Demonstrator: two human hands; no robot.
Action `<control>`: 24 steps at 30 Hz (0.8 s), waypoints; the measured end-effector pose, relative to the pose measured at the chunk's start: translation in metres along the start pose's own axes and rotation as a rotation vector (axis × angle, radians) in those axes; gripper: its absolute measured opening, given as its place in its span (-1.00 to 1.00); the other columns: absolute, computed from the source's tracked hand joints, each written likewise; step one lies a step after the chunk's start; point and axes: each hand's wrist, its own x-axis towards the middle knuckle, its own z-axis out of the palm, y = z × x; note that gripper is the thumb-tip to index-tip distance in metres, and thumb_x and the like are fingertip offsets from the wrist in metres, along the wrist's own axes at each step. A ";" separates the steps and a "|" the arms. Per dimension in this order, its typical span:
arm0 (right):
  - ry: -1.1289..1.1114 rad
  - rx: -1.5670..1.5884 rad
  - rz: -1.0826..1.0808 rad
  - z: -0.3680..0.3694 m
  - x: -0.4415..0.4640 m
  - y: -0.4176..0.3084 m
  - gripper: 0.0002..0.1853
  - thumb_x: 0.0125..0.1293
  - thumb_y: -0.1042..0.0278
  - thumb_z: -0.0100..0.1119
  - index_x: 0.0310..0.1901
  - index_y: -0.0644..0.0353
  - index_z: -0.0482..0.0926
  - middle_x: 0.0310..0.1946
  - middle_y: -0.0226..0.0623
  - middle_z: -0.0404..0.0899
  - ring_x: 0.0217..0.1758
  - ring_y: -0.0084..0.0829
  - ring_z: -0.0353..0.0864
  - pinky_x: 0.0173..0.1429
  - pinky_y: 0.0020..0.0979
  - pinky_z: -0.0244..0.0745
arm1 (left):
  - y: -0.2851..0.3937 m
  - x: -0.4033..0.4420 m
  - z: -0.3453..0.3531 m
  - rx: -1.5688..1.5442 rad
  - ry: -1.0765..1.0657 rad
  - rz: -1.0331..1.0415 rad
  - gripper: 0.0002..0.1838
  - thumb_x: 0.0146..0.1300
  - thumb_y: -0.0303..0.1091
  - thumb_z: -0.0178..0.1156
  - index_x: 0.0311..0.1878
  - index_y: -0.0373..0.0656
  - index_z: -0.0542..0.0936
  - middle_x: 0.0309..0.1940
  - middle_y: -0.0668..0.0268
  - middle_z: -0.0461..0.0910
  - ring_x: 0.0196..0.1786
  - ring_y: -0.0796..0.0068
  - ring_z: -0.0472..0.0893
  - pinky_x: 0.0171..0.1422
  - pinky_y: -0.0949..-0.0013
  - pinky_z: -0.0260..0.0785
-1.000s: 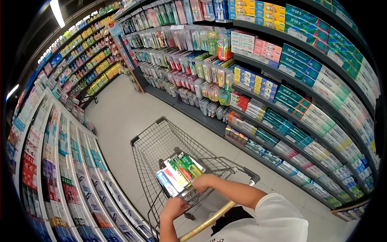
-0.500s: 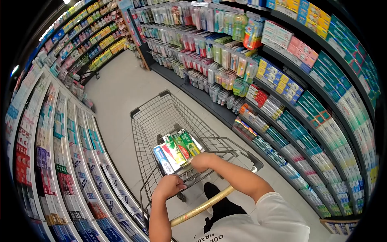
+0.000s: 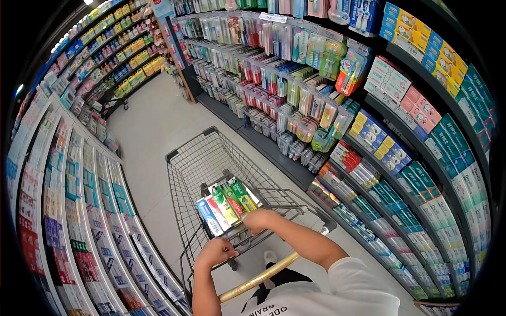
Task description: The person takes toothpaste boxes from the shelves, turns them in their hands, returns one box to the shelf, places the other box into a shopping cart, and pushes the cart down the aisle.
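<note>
A wire shopping cart (image 3: 196, 152) with a gold handle bar (image 3: 259, 276) stands before me. Several toothpaste boxes lie side by side in its rear part, among them a blue and white box (image 3: 210, 217) and a green and red Colgate box (image 3: 238, 200). My left hand (image 3: 216, 252), fingers curled, is at the cart's near rim, just below the blue and white box; what it holds is hidden. My right hand (image 3: 256, 221) is closed at the near edge of the boxes, and its fingertips are hidden from view.
Shelves of boxed toothpaste (image 3: 421, 174) rise on the right, beside racks of hanging toothbrushes (image 3: 274, 79). Another shelf of boxes (image 3: 79, 210) runs along the left. Tiled floor (image 3: 145, 126) lies between them, with a dark cart (image 3: 112, 101) at the far left end.
The cart and both hands have moved along the aisle, and the right-hand shelves have shifted rightward in view. The boxes remain in the cart, and a shoe now shows below it.
</note>
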 end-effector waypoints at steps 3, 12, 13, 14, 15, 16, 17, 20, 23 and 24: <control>0.066 -0.006 0.001 -0.013 0.022 0.024 -0.74 -0.06 0.28 0.25 -0.34 0.26 0.63 -0.40 -0.12 0.62 -0.30 -0.15 0.61 -0.22 -0.21 0.51 | -0.013 0.023 -0.015 0.002 0.002 0.020 -0.80 -0.04 -0.26 0.34 -0.46 -0.19 0.63 -0.49 0.17 0.54 -0.44 0.22 0.51 -0.36 0.29 0.32; 0.030 0.022 0.111 -0.082 0.047 0.068 -0.70 -0.06 0.30 0.25 -0.27 0.28 0.62 -0.30 -0.11 0.62 -0.22 -0.20 0.62 -0.15 -0.28 0.53 | -0.025 0.080 -0.057 0.055 0.005 0.000 -0.82 0.00 -0.26 0.33 -0.48 -0.18 0.62 -0.54 0.18 0.56 -0.45 0.27 0.51 -0.36 0.31 0.33; 0.030 0.028 0.124 -0.085 0.055 0.075 -0.70 -0.05 0.28 0.25 -0.28 0.28 0.62 -0.31 -0.11 0.62 -0.23 -0.19 0.62 -0.15 -0.27 0.53 | -0.026 0.087 -0.063 0.060 -0.007 -0.030 -0.82 -0.02 -0.25 0.34 -0.46 -0.17 0.63 -0.51 0.16 0.57 -0.44 0.22 0.53 -0.35 0.29 0.34; 0.029 0.023 0.092 -0.088 0.062 0.082 -0.71 -0.05 0.28 0.25 -0.30 0.29 0.63 -0.32 -0.10 0.62 -0.23 -0.18 0.62 -0.15 -0.27 0.53 | -0.025 0.093 -0.069 0.068 0.016 -0.026 -0.81 -0.02 -0.25 0.34 -0.45 -0.18 0.63 -0.51 0.15 0.57 -0.43 0.20 0.53 -0.35 0.27 0.35; 0.019 0.020 0.059 -0.096 0.068 0.088 -0.71 -0.05 0.27 0.25 -0.31 0.29 0.63 -0.33 -0.10 0.62 -0.24 -0.17 0.62 -0.15 -0.27 0.52 | -0.024 0.099 -0.076 0.069 0.036 -0.025 -0.80 -0.03 -0.25 0.34 -0.44 -0.18 0.63 -0.50 0.13 0.57 -0.43 0.17 0.54 -0.35 0.26 0.35; -0.004 0.021 0.020 -0.101 0.071 0.091 -0.71 -0.06 0.27 0.25 -0.32 0.30 0.63 -0.34 -0.09 0.62 -0.24 -0.16 0.61 -0.15 -0.26 0.52 | -0.018 0.105 -0.086 0.102 0.017 -0.061 -0.78 -0.05 -0.25 0.35 -0.45 -0.21 0.63 -0.50 0.11 0.57 -0.43 0.14 0.54 -0.35 0.24 0.35; 0.009 0.016 -0.007 -0.108 0.075 0.094 -0.72 -0.06 0.27 0.23 -0.36 0.31 0.62 -0.37 -0.06 0.61 -0.26 -0.13 0.61 -0.16 -0.24 0.51 | -0.029 0.112 -0.088 0.064 0.014 -0.031 -0.78 -0.06 -0.26 0.36 -0.47 -0.23 0.62 -0.51 0.10 0.56 -0.45 0.13 0.53 -0.36 0.24 0.35; -0.020 0.075 0.015 -0.125 0.093 0.109 -0.73 -0.09 0.28 0.21 -0.38 0.31 0.61 -0.40 -0.05 0.60 -0.27 -0.13 0.60 -0.18 -0.22 0.50 | -0.037 0.127 -0.104 0.022 0.050 -0.059 -0.77 -0.06 -0.27 0.35 -0.47 -0.25 0.60 -0.51 0.08 0.55 -0.45 0.12 0.53 -0.36 0.25 0.35; -0.023 0.005 0.103 -0.141 0.112 0.116 -0.70 -0.02 0.22 0.27 -0.31 0.27 0.61 -0.30 -0.10 0.61 -0.19 -0.15 0.60 -0.10 -0.22 0.50 | -0.045 0.143 -0.123 0.061 0.008 -0.133 -0.78 -0.02 -0.25 0.32 -0.46 -0.21 0.60 -0.47 0.12 0.55 -0.39 0.13 0.54 -0.31 0.23 0.35; -0.034 0.015 0.102 -0.147 0.119 0.117 -0.70 -0.01 0.21 0.27 -0.29 0.26 0.61 -0.30 -0.10 0.61 -0.18 -0.15 0.60 -0.10 -0.23 0.50 | -0.051 0.149 -0.130 0.074 -0.015 -0.138 -0.79 -0.01 -0.23 0.30 -0.46 -0.20 0.61 -0.47 0.14 0.55 -0.38 0.14 0.54 -0.30 0.22 0.35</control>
